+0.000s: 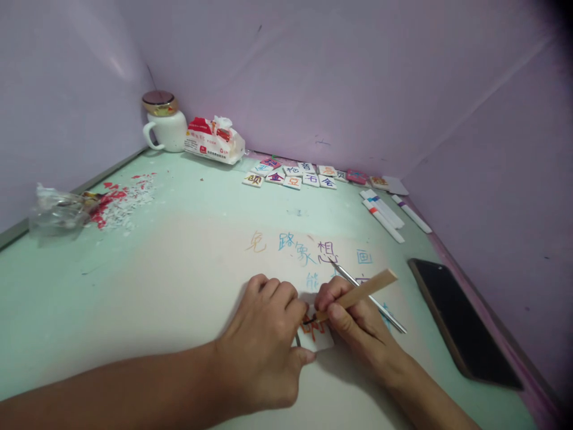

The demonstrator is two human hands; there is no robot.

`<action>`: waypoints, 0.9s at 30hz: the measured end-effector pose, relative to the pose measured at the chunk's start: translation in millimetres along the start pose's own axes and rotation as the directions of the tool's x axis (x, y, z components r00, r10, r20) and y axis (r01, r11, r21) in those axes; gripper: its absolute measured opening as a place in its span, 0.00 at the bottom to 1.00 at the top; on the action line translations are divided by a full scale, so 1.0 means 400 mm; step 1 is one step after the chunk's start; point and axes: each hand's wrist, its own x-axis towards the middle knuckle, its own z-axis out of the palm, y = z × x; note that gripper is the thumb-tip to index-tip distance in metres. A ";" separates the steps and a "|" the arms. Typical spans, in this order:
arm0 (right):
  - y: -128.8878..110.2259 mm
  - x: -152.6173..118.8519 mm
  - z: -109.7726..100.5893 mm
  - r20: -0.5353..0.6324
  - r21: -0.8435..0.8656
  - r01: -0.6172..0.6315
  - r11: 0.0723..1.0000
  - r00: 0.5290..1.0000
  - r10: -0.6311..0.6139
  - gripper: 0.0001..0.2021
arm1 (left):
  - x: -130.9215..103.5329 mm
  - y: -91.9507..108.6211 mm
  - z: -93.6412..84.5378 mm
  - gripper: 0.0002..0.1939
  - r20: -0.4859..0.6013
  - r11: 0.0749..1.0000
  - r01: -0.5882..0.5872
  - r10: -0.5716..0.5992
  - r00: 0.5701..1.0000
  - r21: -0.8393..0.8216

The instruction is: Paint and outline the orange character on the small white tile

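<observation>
My left hand grips a small white tile at its left edge, thumb in front and fingers behind. An orange character is drawn on the tile. Closed around a flat wooden-handled carving tool, my right hand keeps the tool's dark tip on the character. Just behind the right hand, a slim silver pen-shaped tool lies on the table, its pointed end towards the back. Coloured characters are written on the tabletop beyond my hands.
Lettered tiles line the back edge. White markers and a phone lie at the right. A tissue pack and white mug with a gold-rimmed lid stand back left, near a plastic bag and red and white shavings.
</observation>
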 end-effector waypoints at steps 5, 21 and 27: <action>0.013 -0.012 -0.001 -0.036 0.142 -0.019 0.990 0.999 0.024 0.13 | 0.002 0.000 -0.001 0.12 0.007 1.000 -0.014 0.014 1.000 -0.005; 0.010 -0.023 0.014 -0.049 -0.315 0.200 0.928 0.973 -0.226 0.07 | 0.001 -0.002 -0.001 0.12 -0.007 1.000 0.020 -0.020 1.000 -0.023; 0.007 -0.026 0.023 -0.133 -0.267 0.109 0.958 0.980 -0.149 0.09 | 0.000 -0.001 0.004 0.12 -0.026 0.999 0.018 -0.019 0.999 -0.033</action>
